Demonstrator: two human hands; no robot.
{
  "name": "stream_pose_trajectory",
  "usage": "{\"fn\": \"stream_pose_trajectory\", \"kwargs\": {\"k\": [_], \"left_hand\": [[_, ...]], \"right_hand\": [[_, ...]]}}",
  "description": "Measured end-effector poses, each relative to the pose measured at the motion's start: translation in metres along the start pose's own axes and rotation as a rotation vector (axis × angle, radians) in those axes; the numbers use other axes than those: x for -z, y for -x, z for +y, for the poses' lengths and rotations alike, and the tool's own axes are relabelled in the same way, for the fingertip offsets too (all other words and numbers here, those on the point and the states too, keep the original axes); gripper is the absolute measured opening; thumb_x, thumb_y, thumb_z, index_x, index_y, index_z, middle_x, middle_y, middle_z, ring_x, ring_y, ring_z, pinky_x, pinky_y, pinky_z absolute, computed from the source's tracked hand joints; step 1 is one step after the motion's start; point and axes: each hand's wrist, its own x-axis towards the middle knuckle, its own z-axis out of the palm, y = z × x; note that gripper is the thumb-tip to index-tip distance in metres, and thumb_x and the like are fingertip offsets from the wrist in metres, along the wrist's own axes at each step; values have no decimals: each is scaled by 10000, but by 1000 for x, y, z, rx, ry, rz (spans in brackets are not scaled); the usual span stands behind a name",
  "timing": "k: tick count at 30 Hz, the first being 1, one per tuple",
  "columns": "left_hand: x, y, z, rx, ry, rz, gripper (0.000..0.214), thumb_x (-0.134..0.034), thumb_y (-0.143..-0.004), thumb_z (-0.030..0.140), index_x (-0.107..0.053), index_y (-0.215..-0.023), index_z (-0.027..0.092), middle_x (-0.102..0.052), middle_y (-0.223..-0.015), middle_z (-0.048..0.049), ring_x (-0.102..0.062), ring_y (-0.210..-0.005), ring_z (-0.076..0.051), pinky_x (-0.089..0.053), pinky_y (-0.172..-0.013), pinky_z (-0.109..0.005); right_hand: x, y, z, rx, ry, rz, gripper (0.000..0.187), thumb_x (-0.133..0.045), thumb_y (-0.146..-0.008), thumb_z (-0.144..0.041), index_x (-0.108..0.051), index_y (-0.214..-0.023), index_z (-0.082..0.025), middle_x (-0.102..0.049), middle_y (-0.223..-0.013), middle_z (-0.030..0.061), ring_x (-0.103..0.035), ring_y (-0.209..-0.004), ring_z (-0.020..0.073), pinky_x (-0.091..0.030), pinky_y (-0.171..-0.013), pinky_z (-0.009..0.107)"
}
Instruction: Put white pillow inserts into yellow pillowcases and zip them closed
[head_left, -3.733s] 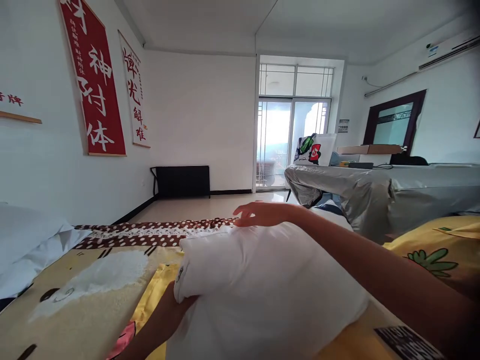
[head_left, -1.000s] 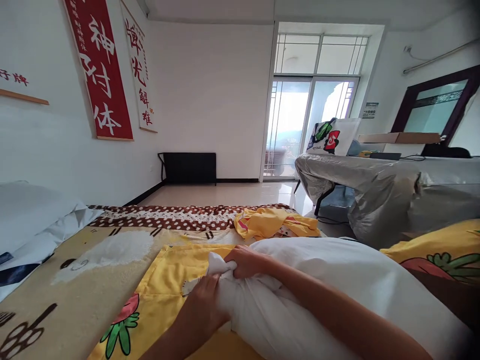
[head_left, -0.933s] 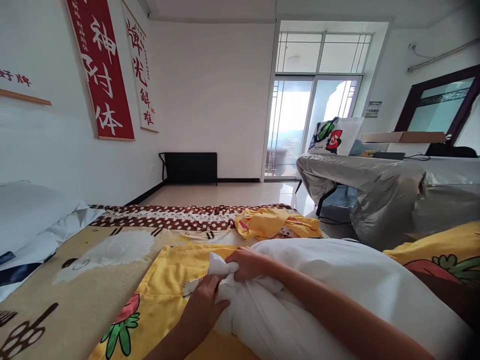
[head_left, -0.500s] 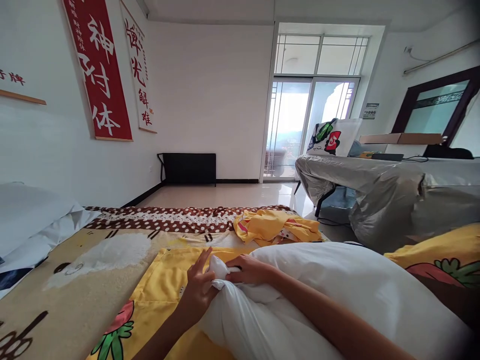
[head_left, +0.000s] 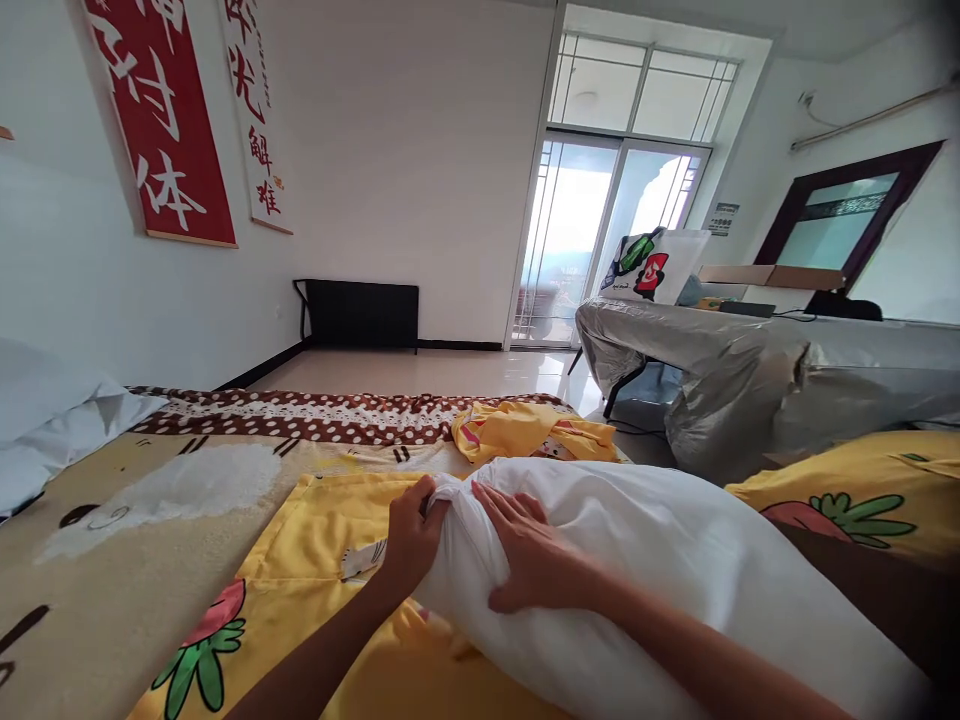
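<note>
White pillow (head_left: 675, 560), 1, lies on yellow cover (head_left: 330, 530) on bed (head_left: 150, 560). L hand (head_left: 415, 535) clamps its end. R hand (head_left: 529, 560), pinching before, now flat, open, atop it. 2nd yellow cloth (head_left: 525, 430) beyond.

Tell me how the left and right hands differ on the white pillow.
The left hand curls shut around the bunched end of the white pillow; the right hand lies open and flat on top, fingers spread. The left hand sits over the yellow printed cover; the right hand rests farther along the pillow. Both touch the same pillow.
</note>
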Motion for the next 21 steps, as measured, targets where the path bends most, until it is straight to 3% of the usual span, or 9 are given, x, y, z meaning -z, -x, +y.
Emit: {"fn": "stream_pose_trajectory", "kwargs": {"k": [2,4,7,9,13,15,17,18,21], "left_hand": [[-6,-6,14,-65,-8,11,267,-442,-780,333,-339,-582,188,-343,-531,44,-338,-547,-106,-257,-552,-234],[-11,-8,26,-138,-14,8,251,-449,-773,288,-324,-580,186,-350,-533,40,-343,-556,-109,-255,-562,-240],[-19,-11,39,-238,-14,-12,270,-451,-781,248,-293,-572,186,-357,-528,36,-349,-553,-112,-267,-568,-248],[-20,-12,44,-296,-9,-31,298,-462,-797,245,-281,-567,187,-361,-520,33,-355,-548,-115,-289,-578,-254],[-2,-5,37,-447,-70,16,164,-499,-859,258,-466,-712,194,-550,-736,-14,-505,-743,-148,-401,-730,-276],[10,13,19,-468,-38,211,96,-494,-881,256,-500,-961,203,-561,-1016,-69,-519,-985,-180,-422,-873,-318],[18,39,-6,-393,13,341,147,-443,-901,234,-454,-1046,209,-518,-1080,-88,-500,-1052,-187,-430,-905,-332],[18,54,-18,-323,-16,262,120,-414,-911,227,-456,-1022,210,-526,-1039,-82,-513,-1018,-183,-439,-885,-324],[7,92,-48,-145,-280,-439,218,-436,-902,303,-506,-1078,195,-567,-1126,-114,-507,-1115,-242,-399,-986,-415]], "right_hand": [[-3,-3,5,-93,44,148,1057,-644,-559,-282,-164,-1479,-82,-210,-1528,201,-131,-1413,337,-28,-1125,512],[-5,-6,11,-89,68,312,871,-572,-555,-183,-339,-1392,-114,-377,-1444,177,-222,-1386,308,-31,-1121,498],[-7,-8,20,1,19,422,519,-531,-561,-143,-551,-1078,-177,-614,-1109,101,-509,-1120,271,-216,-1052,463],[-7,-7,25,54,-43,420,360,-534,-574,-150,-559,-930,-194,-638,-923,59,-570,-913,240,-328,-939,420],[6,-5,30,120,-97,404,440,-515,-603,-148,-533,-1040,-201,-657,-944,57,-587,-889,242,-364,-847,385],[21,-3,33,96,-65,398,534,-517,-584,-156,-524,-1116,-199,-661,-1012,74,-578,-933,261,-366,-863,391],[41,-2,37,22,-9,389,544,-515,-568,-158,-553,-1109,-197,-664,-998,80,-563,-921,270,-382,-854,386],[52,-2,38,-25,23,375,517,-511,-571,-157,-573,-1083,-199,-665,-972,79,-556,-903,270,-394,-834,378],[78,-8,37,-146,131,301,416,-511,-608,-166,-607,-1012,-205,-653,-928,79,-545,-896,277,-409,-770,349]]}}
